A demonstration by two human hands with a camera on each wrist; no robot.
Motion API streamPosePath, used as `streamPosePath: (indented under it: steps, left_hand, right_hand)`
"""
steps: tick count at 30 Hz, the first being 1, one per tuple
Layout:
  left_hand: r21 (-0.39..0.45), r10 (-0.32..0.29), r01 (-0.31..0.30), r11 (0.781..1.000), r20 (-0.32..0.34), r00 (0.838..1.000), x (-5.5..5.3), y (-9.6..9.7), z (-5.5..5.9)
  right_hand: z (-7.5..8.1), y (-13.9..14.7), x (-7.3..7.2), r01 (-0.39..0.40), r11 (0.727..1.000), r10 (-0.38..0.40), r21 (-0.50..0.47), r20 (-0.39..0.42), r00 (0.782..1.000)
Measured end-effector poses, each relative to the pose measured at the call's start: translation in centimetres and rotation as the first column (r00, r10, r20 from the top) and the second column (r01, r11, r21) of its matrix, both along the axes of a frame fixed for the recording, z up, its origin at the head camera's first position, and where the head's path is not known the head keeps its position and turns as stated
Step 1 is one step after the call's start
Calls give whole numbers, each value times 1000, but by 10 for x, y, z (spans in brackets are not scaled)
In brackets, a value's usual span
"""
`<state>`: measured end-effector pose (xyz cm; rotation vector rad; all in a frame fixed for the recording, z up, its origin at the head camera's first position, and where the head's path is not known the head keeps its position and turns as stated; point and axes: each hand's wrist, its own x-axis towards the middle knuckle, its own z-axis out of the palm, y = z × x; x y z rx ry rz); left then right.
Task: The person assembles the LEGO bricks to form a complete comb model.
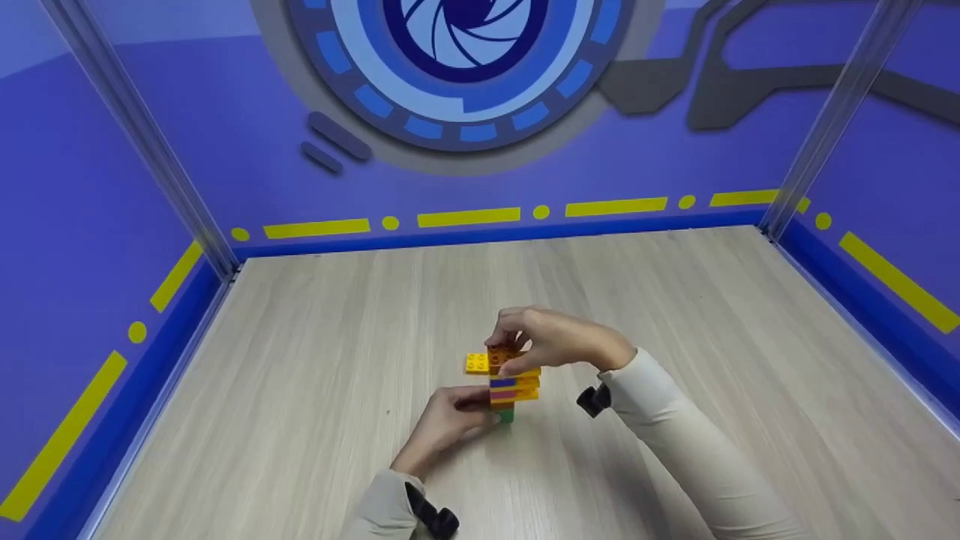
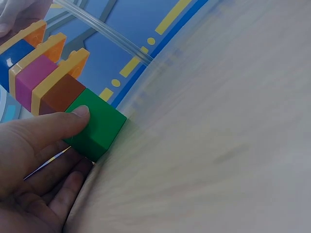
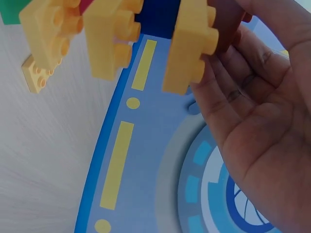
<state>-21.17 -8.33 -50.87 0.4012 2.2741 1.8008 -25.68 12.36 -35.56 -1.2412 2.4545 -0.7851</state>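
Note:
A tower of toy building bricks stands upright on the table. At its foot is a green brick [image 2: 99, 124], then a brown brick [image 2: 63, 92], with a magenta brick [image 2: 36, 80] and a blue brick [image 2: 17, 56] higher up. Thin yellow bricks [image 3: 187, 43] lie between these and stick out to one side. Another brown brick [image 1: 502, 352] tops the stack. My left hand [image 1: 446, 420] grips the tower low down, its thumb on the green brick. With thumb and fingers, my right hand [image 1: 551, 337] pinches the top brown brick.
A loose yellow brick [image 3: 36, 75] with studs lies on the wooden table [image 1: 337, 352], behind and left of the tower in the head view. Blue printed panels [image 1: 465, 187] wall the table at the back and both sides, with metal posts [image 1: 810, 112] at the corners.

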Motion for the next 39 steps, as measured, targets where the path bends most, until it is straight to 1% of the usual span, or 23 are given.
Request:
streamPosePath:
  steps: [6, 8, 9, 13, 15, 19, 27, 30, 37, 39]
  left_hand:
    - [-20, -2, 1, 1000, -27, 1000, 0, 0, 0]
    - [-25, -3, 2, 1000, -33, 999, 4, 1, 8]
    - [-27, -4, 3, 1000, -39, 999, 3, 1, 8]
    - [-32, -5, 4, 999, -34, 999, 4, 1, 8]
    - [-38, -7, 5, 999, -42, 999, 0, -1, -1]
    - [-46, -8, 5, 999, -47, 999, -1, -1, -1]
    - [-53, 1, -2, 999, -18, 1000, 0, -1, 0]
    - [-54, 2, -2, 999, -18, 1000, 0, -1, 0]
    - [-35, -12, 10, 999, -42, 999, 0, -1, -1]
    - [-41, -11, 10, 999, -46, 999, 0, -1, -1]
  right_hand:
    - [-2, -1, -3, -5, 1000, 5, 5, -3, 1000]
    - [-2, -1, -3, 0, 1000, 0, 10, 1, 1000]
    - [-2, -1, -3, 3, 1000, -3, 13, 4, 1000]
    - [-2, 0, -3, -4, 1000, 4, 11, 11, 1000]
    - [-1, 1, -3, -13, 1000, 13, 8, 8, 1000]
    - [0, 1, -3, -29, 1000, 29, 8, 1, 1000]
    - [1, 2, -3, -53, 998, 54, 21, -20, 998]
    - [1, 2, -3, -53, 998, 54, 31, -27, 998]
    - [0, 1, -4, -48, 998, 49, 29, -19, 999]
    - [0, 2, -4, -45, 999, 46, 27, -16, 999]
